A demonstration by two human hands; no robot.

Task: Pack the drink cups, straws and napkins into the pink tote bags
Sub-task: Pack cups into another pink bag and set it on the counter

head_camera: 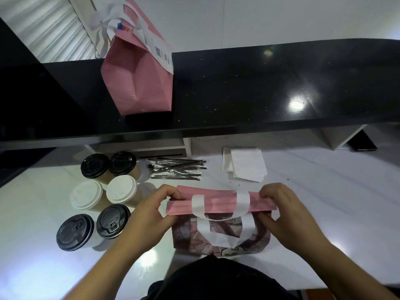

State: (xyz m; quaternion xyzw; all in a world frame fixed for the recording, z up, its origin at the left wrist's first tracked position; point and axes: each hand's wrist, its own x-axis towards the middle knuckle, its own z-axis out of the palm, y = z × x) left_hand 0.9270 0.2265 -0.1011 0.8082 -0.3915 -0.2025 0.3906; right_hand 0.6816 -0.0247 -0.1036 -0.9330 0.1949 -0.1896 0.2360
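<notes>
While no print reads clearly, left hand and right hand pinch the flat pink tote bag.

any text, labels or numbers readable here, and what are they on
"366" or similar: number on the white receipt hanging on the standing pink bag; blurred, so uncertain.
Square code beside it: too blurred to read.
Raised marks on the black cup lids: too small to read.
Flat pink bag held by both hands: no readable text.

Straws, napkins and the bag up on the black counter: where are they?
straws (176, 169), head view, middle of the bundle.
napkins (246, 164), head view, top sheet of the pile.
pink tote bag (138, 83), head view, its side panel.
</notes>
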